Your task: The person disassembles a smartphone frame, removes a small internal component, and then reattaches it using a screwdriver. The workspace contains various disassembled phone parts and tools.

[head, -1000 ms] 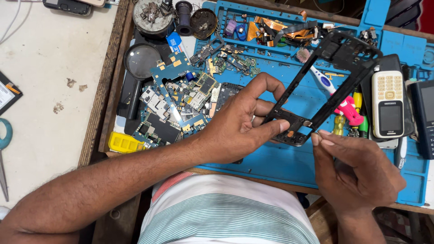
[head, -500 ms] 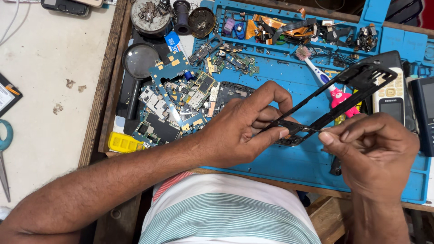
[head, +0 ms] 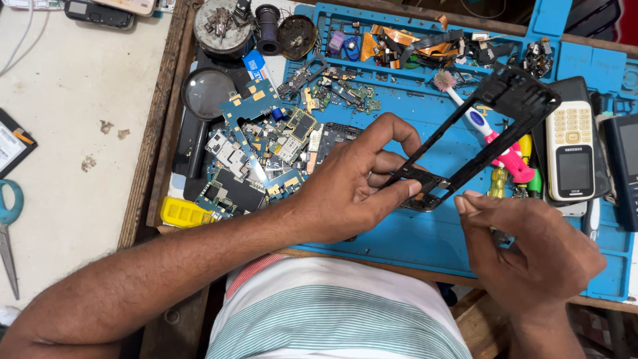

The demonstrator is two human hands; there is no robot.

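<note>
My left hand [head: 352, 189] grips the near end of a black plastic phone frame [head: 492, 119] between thumb and fingers. It holds the frame tilted above the blue work mat [head: 399, 239], with the far end up and to the right. My right hand [head: 528, 249] sits just right of the frame's near end. Its thumb and forefinger are pinched together a short way from the frame, and I see nothing between them.
A heap of circuit boards [head: 259, 153] lies left of my left hand, with a magnifying glass [head: 206, 96] and a yellow part [head: 185, 213]. To the right are a white keypad phone [head: 573, 149], a dark phone [head: 621, 169], a toothbrush [head: 475, 119] and pink and yellow tools [head: 515, 163]. Scissors [head: 6, 226] rest at far left.
The frame has swung and tilted in my left hand. My right hand gripped its near end half a second ago and has now come off it, drawing back slightly right.
</note>
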